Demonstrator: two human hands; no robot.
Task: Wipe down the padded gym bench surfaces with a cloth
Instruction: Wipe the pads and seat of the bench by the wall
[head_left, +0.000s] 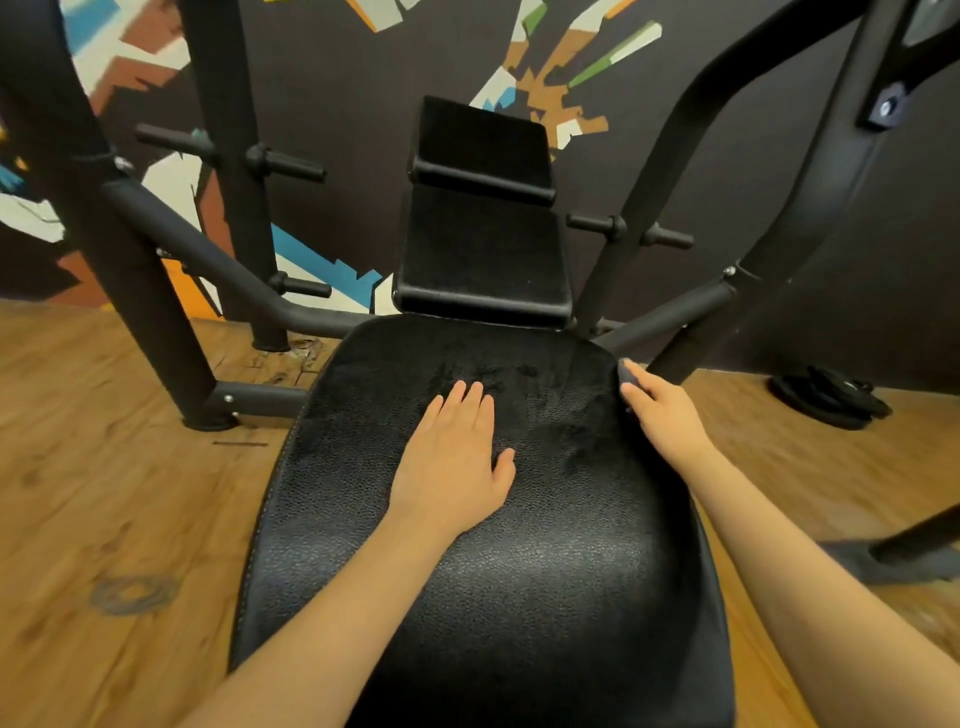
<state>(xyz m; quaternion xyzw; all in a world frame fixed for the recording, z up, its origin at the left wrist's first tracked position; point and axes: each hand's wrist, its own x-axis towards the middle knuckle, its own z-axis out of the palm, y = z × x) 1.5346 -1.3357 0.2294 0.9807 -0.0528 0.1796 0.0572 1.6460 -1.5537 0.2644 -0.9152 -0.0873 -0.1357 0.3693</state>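
Left hand (451, 457) lies flat on the seat pad (519, 545), centre of frame, fingers straight and together, thumb out to the right, holding nothing. Right hand (662, 410) is at the pad's right edge, upper right of the pad, fingers pressed on a dark cloth (626, 376). Only a small dark-grey bit of the cloth shows past the fingertips, against the pad's rim; cannot tell if the fingers curl round it or just press it. Both forearms are bare, coming in from the bottom of the frame.

The pad is black textured vinyl with pale stitching down its left edge, filling the lower centre. Smudgy streak marks show on it above the left hand. Back pad (483, 260) stands just beyond the seat, upper centre, with a second smaller pad (483, 145) above it.

Black frame tubes (130, 260) run on the left and right sides, with short pegs sticking out. Weight plates (831, 397) lie on the wood floor (104, 493) at right. A grey ring mark is on the floor, lower left. Dark mural wall (363, 104) at the top, with coloured shapes.
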